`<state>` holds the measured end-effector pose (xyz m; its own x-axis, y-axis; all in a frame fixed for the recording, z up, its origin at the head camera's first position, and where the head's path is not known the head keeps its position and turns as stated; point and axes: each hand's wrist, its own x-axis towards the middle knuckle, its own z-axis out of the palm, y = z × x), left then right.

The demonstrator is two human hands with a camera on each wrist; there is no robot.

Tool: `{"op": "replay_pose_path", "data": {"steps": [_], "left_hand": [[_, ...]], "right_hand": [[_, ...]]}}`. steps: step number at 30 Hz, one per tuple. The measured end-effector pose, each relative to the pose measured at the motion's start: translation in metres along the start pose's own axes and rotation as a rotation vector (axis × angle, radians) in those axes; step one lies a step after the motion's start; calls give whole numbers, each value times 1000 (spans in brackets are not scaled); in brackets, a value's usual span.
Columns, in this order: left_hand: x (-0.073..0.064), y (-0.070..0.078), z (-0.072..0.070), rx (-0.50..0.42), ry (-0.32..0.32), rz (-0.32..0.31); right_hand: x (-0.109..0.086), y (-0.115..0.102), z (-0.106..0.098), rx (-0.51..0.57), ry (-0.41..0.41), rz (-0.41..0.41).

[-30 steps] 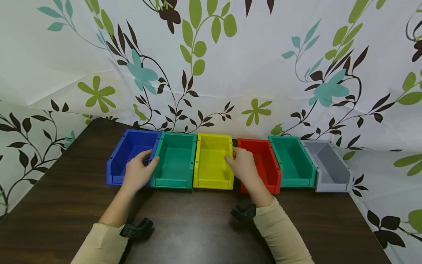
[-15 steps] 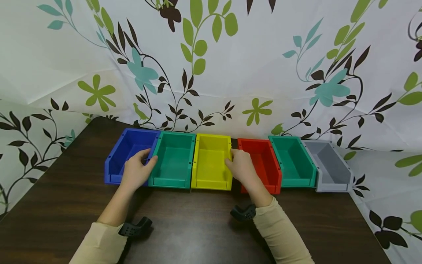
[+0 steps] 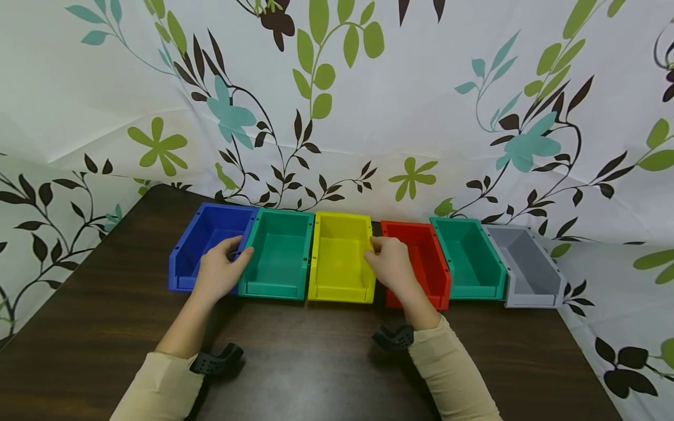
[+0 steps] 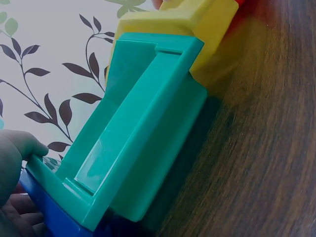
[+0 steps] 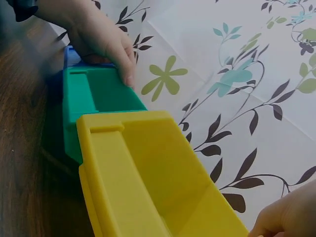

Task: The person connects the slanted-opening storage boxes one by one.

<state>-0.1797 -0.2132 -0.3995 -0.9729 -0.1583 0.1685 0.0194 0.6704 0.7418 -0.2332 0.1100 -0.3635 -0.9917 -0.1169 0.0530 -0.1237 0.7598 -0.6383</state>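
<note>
My left hand (image 3: 217, 272) pinches the left wall of a green plastic bin (image 3: 279, 254), its thumb over the rim and its fingers on the side toward the blue bin (image 3: 223, 225). In the left wrist view the thumb (image 4: 32, 144) presses on that green rim. My right hand (image 3: 392, 266) holds the right wall of the yellow bin (image 3: 339, 257), thumb on the inner side. Its fingers reach into the gap before the red bin (image 3: 421, 257). In the right wrist view only part of this hand (image 5: 289, 215) shows at the yellow rim. The visible bin insides hold nothing.
A second green bin (image 3: 468, 257) and a grey bin (image 3: 526, 263) continue the row on the right. The row stands along the back of a dark wooden table (image 3: 316, 362). Behind it hangs a white leaf-patterned cloth (image 3: 421, 117).
The blue, left green and yellow bins first slid slightly left. Since then the yellow bin and my right hand have shifted a little right. Both hands keep their hold.
</note>
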Motion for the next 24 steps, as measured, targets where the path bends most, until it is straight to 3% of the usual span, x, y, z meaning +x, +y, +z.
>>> {"op": "replay_pose_path", "data": {"steps": [7,15,24], "left_hand": [[0,-1,0,-3,-3,2],[0,-1,0,-5,9,11],[-2,4,-2,-12,-6,1]], "right_hand": [[0,4,-5,130,-1,66],[1,8,-10,160,25,42],[-1,6,-16,225,5,87]]}}
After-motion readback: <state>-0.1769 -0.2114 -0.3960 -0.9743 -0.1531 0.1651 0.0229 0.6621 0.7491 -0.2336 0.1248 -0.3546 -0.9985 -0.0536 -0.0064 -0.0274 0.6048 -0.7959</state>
